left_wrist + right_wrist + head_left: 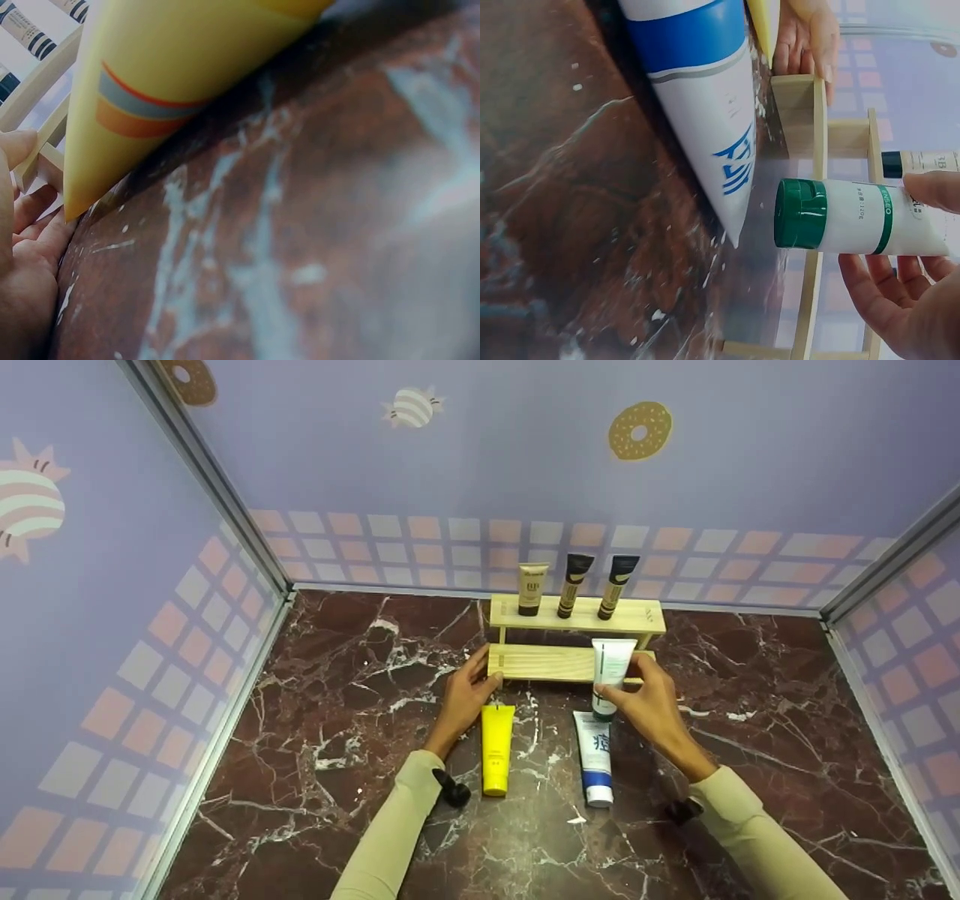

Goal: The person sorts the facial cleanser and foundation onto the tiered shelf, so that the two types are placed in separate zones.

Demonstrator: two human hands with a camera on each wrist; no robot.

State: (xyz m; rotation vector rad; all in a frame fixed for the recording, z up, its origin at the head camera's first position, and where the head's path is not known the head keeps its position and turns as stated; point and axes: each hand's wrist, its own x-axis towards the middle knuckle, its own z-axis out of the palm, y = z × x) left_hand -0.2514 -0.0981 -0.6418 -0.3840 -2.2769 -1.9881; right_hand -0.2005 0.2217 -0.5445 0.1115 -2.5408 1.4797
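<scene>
My right hand [654, 706] holds a white squeeze tube [613, 664] with a green cap [801, 214], thumb on one side and fingers on the other. The tube stands cap down in front of the right part of the lower step of a two-step wooden rack [547, 662]. At that step's left end, my left hand [463, 697] grips the wood between thumb and fingers. A yellow tube [496, 750] lies just right of the left hand. Below the held tube lies a white and blue tube [596, 754].
On the rack's upper step stand a beige BB tube [531, 589] and two dark-topped tubes, one in the middle [575, 585] and one on the right [619, 586]. Patterned purple walls [450, 472] enclose the dark red marbled tabletop [337, 705] at the back and sides.
</scene>
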